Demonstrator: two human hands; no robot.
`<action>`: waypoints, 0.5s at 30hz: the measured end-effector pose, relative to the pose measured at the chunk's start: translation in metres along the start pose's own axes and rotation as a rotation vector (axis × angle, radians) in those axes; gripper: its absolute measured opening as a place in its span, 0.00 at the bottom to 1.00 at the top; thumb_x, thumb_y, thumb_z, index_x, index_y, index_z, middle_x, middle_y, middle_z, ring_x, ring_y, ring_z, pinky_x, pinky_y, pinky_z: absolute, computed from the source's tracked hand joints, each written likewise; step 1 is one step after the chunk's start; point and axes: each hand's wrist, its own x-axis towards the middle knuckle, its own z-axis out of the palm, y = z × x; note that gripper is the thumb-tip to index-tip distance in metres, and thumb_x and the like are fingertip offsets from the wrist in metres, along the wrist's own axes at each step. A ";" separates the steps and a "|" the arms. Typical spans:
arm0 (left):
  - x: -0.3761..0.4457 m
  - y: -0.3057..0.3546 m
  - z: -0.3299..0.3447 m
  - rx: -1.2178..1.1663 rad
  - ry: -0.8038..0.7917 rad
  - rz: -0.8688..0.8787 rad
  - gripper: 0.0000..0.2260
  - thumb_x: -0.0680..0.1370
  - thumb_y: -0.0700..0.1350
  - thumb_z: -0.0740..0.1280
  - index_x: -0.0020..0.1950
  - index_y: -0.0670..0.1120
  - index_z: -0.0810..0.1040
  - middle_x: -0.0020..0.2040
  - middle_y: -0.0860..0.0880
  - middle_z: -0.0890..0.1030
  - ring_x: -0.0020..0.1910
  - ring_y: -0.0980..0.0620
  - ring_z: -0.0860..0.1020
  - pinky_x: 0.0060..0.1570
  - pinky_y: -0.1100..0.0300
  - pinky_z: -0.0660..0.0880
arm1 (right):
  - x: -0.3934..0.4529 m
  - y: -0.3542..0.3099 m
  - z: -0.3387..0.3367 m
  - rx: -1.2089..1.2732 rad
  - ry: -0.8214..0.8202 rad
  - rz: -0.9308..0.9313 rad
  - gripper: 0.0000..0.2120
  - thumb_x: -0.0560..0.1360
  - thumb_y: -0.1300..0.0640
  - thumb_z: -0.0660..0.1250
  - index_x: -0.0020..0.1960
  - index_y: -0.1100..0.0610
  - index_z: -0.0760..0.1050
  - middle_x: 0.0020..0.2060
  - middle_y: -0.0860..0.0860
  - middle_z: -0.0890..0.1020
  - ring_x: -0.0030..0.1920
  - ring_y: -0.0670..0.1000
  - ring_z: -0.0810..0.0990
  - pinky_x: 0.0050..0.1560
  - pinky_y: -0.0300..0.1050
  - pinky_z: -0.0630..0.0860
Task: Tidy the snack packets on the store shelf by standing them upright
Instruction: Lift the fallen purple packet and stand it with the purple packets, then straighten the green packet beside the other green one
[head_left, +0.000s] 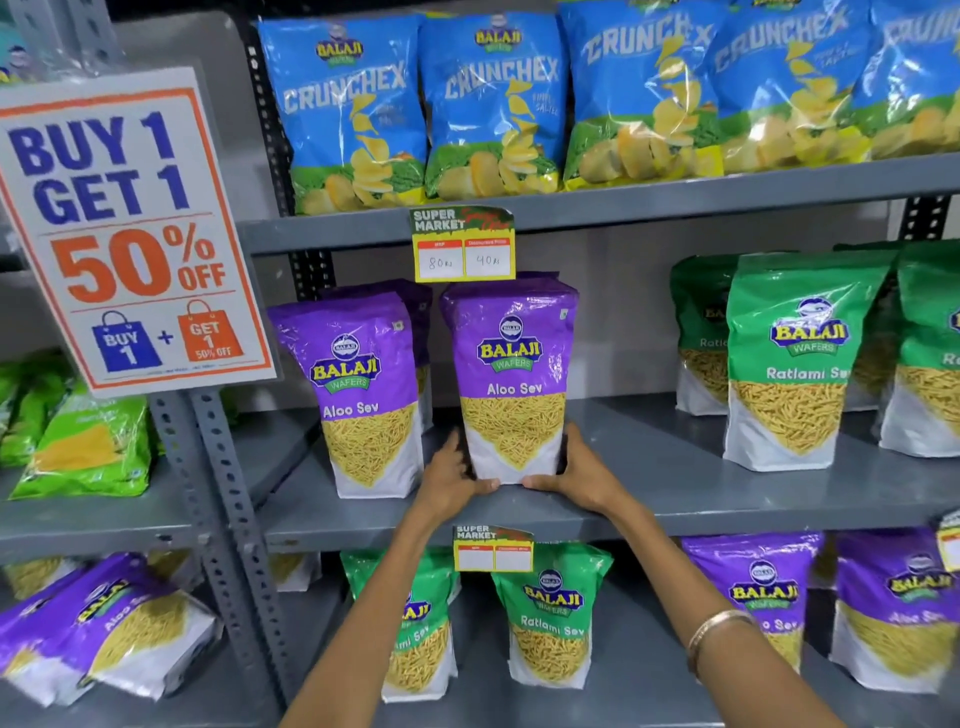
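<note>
A purple Aloo Sev packet (511, 374) stands upright near the front of the middle shelf (675, 499). My left hand (451, 475) grips its lower left edge and my right hand (576, 470) grips its lower right edge, thumbs under the front bottom. A second purple Aloo Sev packet (363, 395) stands upright just to its left, with another purple packet behind it. Green Ratlami Sev packets (795, 358) stand upright at the right of the same shelf.
Blue Crunchex bags (498, 104) fill the top shelf. A price tag (463, 244) hangs above the held packet. The bottom shelf holds green packets (550, 618) and purple packets (753, 597). A purple packet (104, 629) lies tilted at lower left. A sale sign (130, 228) stands left.
</note>
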 end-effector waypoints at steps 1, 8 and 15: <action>-0.010 0.004 0.003 0.071 0.078 0.055 0.48 0.66 0.41 0.83 0.80 0.41 0.61 0.73 0.47 0.74 0.73 0.47 0.73 0.72 0.51 0.71 | -0.003 0.004 0.000 0.051 0.009 -0.002 0.57 0.60 0.43 0.83 0.78 0.52 0.54 0.70 0.43 0.71 0.70 0.48 0.74 0.70 0.53 0.72; -0.084 0.072 0.107 -0.072 0.428 0.430 0.16 0.74 0.38 0.76 0.57 0.51 0.78 0.50 0.48 0.83 0.42 0.50 0.82 0.48 0.58 0.79 | -0.091 0.009 -0.056 0.020 0.545 -0.242 0.04 0.78 0.56 0.70 0.52 0.49 0.79 0.48 0.45 0.85 0.47 0.46 0.84 0.52 0.51 0.81; -0.042 0.129 0.258 -0.205 0.045 0.287 0.25 0.72 0.34 0.77 0.65 0.49 0.73 0.56 0.50 0.79 0.48 0.53 0.79 0.51 0.62 0.76 | -0.123 0.071 -0.196 -0.078 0.854 -0.168 0.06 0.74 0.61 0.73 0.51 0.56 0.80 0.47 0.53 0.82 0.48 0.57 0.80 0.52 0.60 0.77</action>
